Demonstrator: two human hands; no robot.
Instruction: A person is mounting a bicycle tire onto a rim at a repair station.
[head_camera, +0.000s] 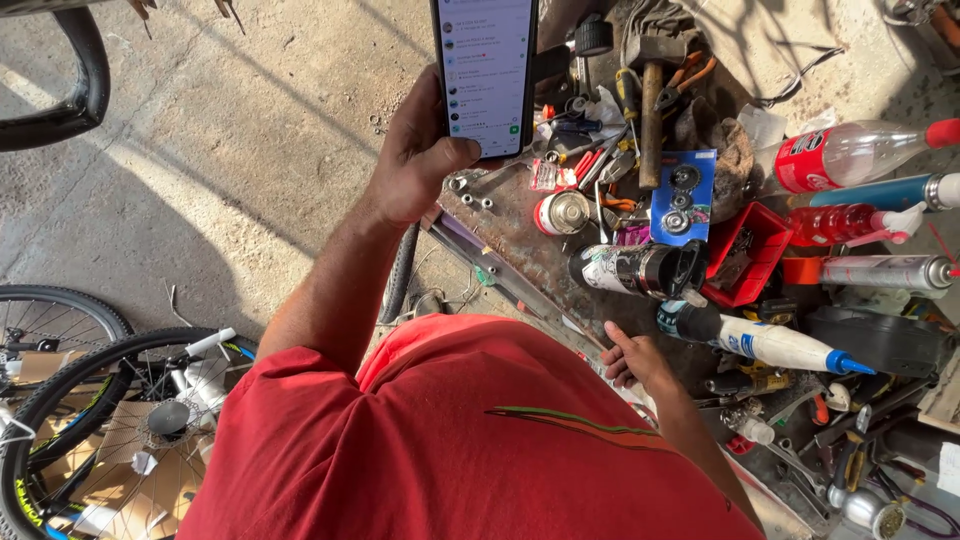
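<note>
My left hand (415, 155) is raised in front of me, shut on a dark smartphone (485, 70) with a lit screen showing a list; the thumb lies across its lower edge. My right hand (635, 360) rests with fingers loosely spread on the near edge of a rusty, cluttered workbench (520, 240) and holds nothing. Closest to that hand are a white tube with a blue tip (770, 343) and a black-and-white spray can (630, 270) lying on its side. My red shirt fills the bottom of the view.
The bench carries a hammer (652, 100), a blue card of small parts (683, 195), a red tray (748, 250), a clear bottle with a red label (850, 155), cans and hand tools. Bicycle wheels (90, 400) lean at lower left; a tyre (80, 90) curves at top left over concrete floor.
</note>
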